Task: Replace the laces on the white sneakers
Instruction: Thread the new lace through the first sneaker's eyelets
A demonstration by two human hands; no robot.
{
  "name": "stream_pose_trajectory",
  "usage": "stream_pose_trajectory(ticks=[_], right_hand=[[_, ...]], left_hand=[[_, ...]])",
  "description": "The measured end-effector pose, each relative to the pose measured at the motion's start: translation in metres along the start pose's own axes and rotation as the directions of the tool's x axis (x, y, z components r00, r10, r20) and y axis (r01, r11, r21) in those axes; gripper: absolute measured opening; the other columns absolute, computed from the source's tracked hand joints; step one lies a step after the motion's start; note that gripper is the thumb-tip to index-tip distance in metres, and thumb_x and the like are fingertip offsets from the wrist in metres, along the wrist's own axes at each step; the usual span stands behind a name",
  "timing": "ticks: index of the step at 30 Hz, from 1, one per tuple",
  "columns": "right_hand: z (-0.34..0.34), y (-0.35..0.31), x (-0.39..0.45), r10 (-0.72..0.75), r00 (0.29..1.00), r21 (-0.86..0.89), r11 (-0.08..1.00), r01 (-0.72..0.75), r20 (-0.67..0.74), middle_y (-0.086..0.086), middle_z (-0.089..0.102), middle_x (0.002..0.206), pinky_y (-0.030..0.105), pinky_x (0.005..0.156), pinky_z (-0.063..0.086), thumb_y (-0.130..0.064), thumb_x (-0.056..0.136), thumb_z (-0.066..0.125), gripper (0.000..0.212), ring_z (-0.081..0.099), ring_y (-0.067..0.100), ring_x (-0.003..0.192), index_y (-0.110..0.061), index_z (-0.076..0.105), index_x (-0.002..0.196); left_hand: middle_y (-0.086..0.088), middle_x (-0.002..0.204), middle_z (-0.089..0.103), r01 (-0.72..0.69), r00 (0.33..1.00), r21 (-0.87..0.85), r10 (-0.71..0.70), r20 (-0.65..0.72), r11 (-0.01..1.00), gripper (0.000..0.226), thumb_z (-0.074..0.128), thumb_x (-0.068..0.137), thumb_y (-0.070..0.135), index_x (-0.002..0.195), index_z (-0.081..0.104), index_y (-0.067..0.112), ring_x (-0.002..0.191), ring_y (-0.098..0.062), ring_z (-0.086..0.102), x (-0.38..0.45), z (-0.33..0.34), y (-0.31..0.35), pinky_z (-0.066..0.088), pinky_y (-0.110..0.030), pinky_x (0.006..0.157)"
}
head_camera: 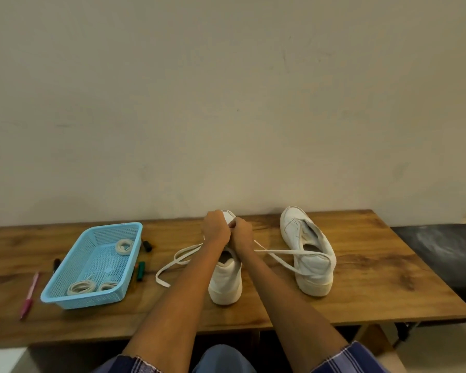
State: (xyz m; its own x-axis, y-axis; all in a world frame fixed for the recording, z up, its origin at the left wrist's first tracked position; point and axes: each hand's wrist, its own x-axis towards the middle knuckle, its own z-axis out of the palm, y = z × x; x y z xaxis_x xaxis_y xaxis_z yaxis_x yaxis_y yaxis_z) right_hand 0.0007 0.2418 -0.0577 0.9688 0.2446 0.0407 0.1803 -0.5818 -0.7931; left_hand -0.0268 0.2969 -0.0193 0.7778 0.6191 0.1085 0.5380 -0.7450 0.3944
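**Threading the near sneaker**

A wooden table stands against a plain wall. At frame centre, the left hand and right hand curl together over the near sneaker, apparently pinching the lace, whose flat white ends trail both sides. Lacing looks underway; next comes feeding an eyelet. The second sneaker stands unlaced, right of centre.

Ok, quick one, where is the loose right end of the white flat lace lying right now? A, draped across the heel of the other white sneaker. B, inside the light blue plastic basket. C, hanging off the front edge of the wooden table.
A: the white flat lace runs rightward from the two hands and crosses the heel of the second white sneaker, not the light blue plastic basket.
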Motion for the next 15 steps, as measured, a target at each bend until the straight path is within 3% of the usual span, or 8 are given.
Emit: stream_pose_trajectory(ticks=[6, 12, 15], right_hand=[[0.022, -0.014, -0.010, 0.113, 0.992, 0.189, 0.977, -0.099, -0.060, 0.009, 0.061, 0.091, 0.032, 0.068, 0.043, 0.001, 0.087, 0.043, 0.017, 0.048, 0.015, 0.079, -0.005, 0.058, 0.085], [0.006, -0.012, -0.002, 0.114, 0.988, 0.232, 0.963, -0.134, 0.100, 0.011, 0.066, 0.104, 0.035, 0.088, 0.050, -0.002, 0.086, 0.054, 0.019, 0.060, 0.023, 0.098, -0.001, 0.068, 0.098], [-0.023, -0.008, 0.012, 0.100, 0.993, 0.277, 0.954, -0.114, 0.065, 0.006, 0.065, 0.092, 0.033, 0.077, 0.052, 0.002, 0.084, 0.057, 0.017, 0.059, 0.019, 0.089, 0.003, 0.070, 0.096]], left_hand=[[-0.014, 0.114, 0.063, 0.032, 1.000, 0.029, -0.032, 0.000, 0.999, 0.023, 0.044, 0.097, 0.011, 0.110, 0.060, 0.002, 0.103, -0.027, 0.060, 0.002, -0.007, -0.019, 0.045, -0.029, 0.074], [-0.012, 0.112, 0.066, 0.013, 0.995, 0.049, -0.017, 0.095, 0.999, 0.027, 0.058, 0.091, 0.017, 0.115, 0.062, 0.008, 0.099, -0.025, 0.063, 0.006, -0.014, -0.033, 0.050, -0.028, 0.077], [-0.014, 0.111, 0.065, 0.006, 0.990, -0.007, -0.005, 0.139, 1.000, 0.026, 0.058, 0.090, 0.018, 0.110, 0.061, 0.002, 0.101, -0.028, 0.062, 0.011, -0.021, -0.038, 0.048, -0.030, 0.076]])
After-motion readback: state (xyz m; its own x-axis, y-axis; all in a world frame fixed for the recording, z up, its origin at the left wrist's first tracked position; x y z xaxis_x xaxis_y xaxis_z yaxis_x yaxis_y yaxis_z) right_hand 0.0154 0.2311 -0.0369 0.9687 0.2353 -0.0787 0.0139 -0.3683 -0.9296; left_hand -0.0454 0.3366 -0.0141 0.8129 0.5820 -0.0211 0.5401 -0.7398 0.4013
